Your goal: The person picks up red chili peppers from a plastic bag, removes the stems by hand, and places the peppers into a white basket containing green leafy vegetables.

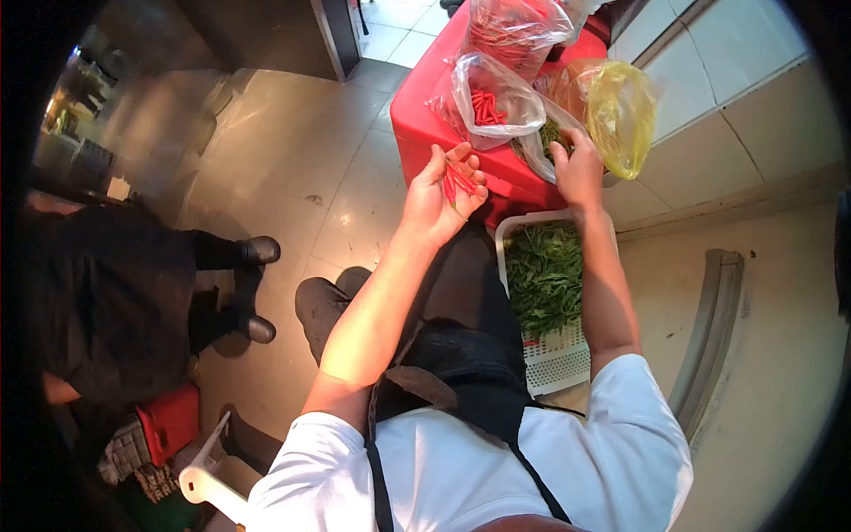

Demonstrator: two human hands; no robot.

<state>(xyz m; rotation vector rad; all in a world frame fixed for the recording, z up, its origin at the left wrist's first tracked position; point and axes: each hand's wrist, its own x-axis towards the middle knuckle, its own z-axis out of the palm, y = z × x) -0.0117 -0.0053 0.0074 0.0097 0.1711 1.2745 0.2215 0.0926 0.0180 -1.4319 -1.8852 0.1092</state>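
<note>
Several slim red chili peppers [456,184] lie across the fingers of my left hand [434,197], palm turned up and fingers curled around them. A thin green stem end hangs below. My right hand [581,173] reaches over a clear plastic bag [539,146] with dark green bits in it; the thumb shows at the opening, while the other fingertips are hidden. Between the hands and just beyond, an open clear bag [510,84] holds red chili peppers [487,108]. These bags rest on a red stool or table [417,115].
A white plastic basket [558,377] of green leafy chilies or herbs [545,275] sits below my right forearm. A yellow bag [625,115] and another bag of red peppers [514,35] are behind. At left stands a person in dark clothes [115,293], near a white chair [213,470].
</note>
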